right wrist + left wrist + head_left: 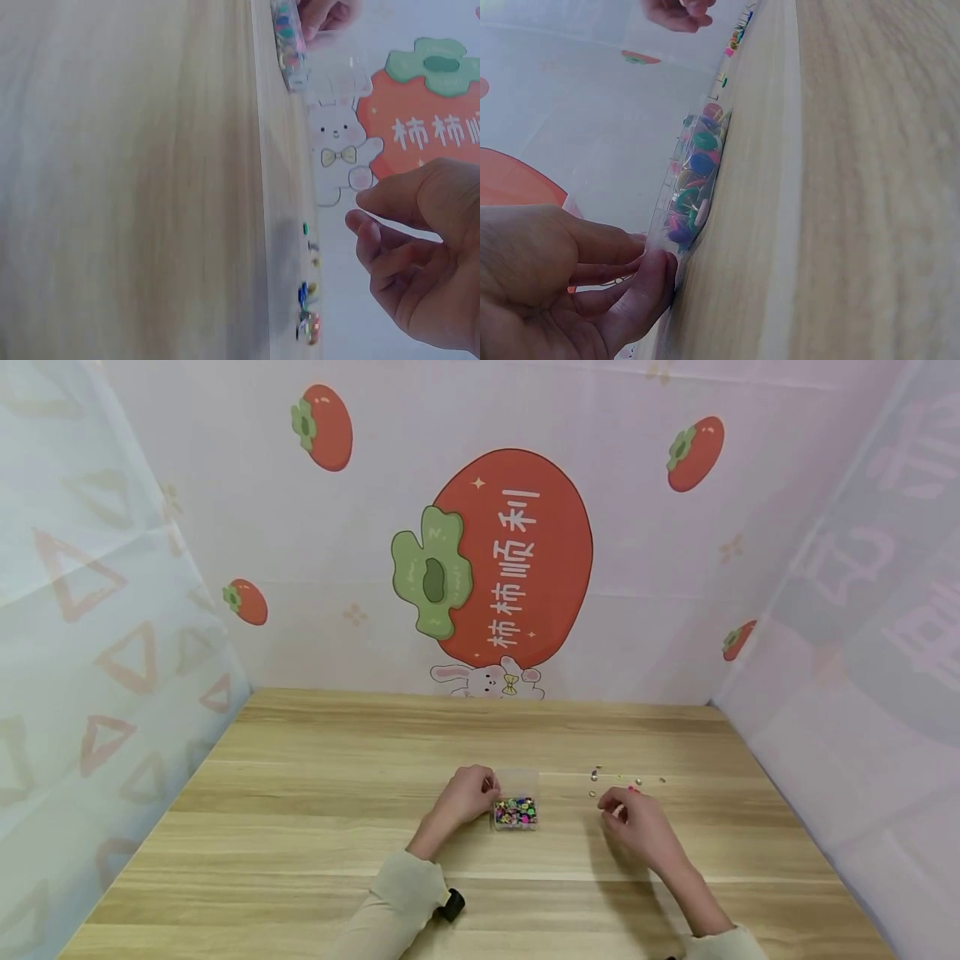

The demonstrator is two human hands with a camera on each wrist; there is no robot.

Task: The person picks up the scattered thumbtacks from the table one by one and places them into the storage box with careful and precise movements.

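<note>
A small clear plastic box [516,828] full of colourful thumbtacks [516,811] stands on the table, its transparent lid [517,782] swung back. My left hand [468,793] grips the box at its left side; the left wrist view shows thumb and fingertips pinching the edge of its clear wall [658,217]. To the right of the box, my right hand [637,831] hovers over the tabletop with loosely bent fingers. A gap shows between its thumb and index finger [363,225], and nothing is held there. Several loose thumbtacks [639,782] lie just beyond this hand.
The wooden table [360,752] runs back to a printed cloth wall [360,527] with persimmon pictures. Cloth walls also rise at the left and right sides. A black band piece [452,906] sits at my left sleeve [401,893].
</note>
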